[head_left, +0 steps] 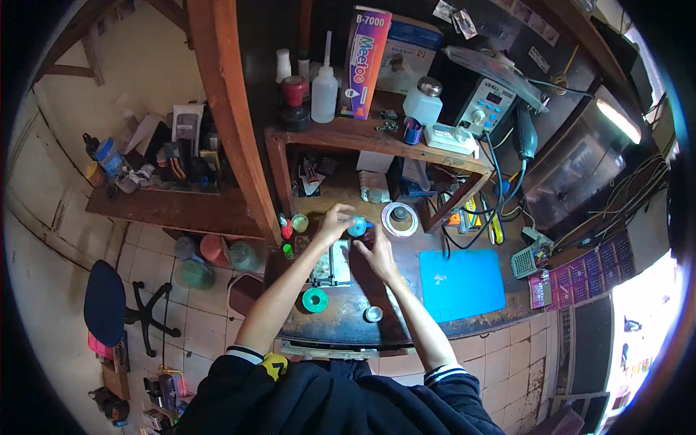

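Near the middle of the workbench, a small round container with a blue top [357,227] sits between my hands. My left hand [338,220] has curled fingers at its upper left side and seems to grip it. On its right, my right hand [378,255] is held with thumb and fingers apart; I see nothing clearly gripped there. Below the left wrist lies a pale board in a dark clamp-like holder [341,264]. A green ring-shaped spool [315,300] rests in front of it. A small round metal tin [373,314] is near the front edge.
A blue mat [462,284] covers the right of the bench. A white-rimmed roll [399,219] stands beyond my right hand. The wooden shelf [341,130] above carries bottles, boxes and a hot-air station [484,107]. Cables [500,206] hang down. A green-capped bottle [288,251] stands left.
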Tool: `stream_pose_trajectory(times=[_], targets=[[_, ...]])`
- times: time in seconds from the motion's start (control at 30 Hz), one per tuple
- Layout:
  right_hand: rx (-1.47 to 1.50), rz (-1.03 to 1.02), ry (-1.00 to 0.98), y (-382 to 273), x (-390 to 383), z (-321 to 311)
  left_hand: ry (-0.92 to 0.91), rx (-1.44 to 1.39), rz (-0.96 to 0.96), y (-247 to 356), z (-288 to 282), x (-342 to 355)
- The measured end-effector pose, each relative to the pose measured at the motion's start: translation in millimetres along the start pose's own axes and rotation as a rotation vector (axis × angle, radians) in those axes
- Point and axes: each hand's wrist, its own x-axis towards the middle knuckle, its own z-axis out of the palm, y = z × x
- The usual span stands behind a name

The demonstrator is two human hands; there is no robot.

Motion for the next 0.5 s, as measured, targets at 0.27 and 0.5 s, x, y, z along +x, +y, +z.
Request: stream_pose_trajectory(times=[0.27,0.5], targets=[[-0.046,-0.027,0.261,10.8,54.3,-16.2,0.206,-0.3,0.004,-1.0,31.9,49.3],[-0.259,0.05,0.395,33.3,92.8,1.7,0.259,-0.212,0.089,-10.7,53.0,80.1]])
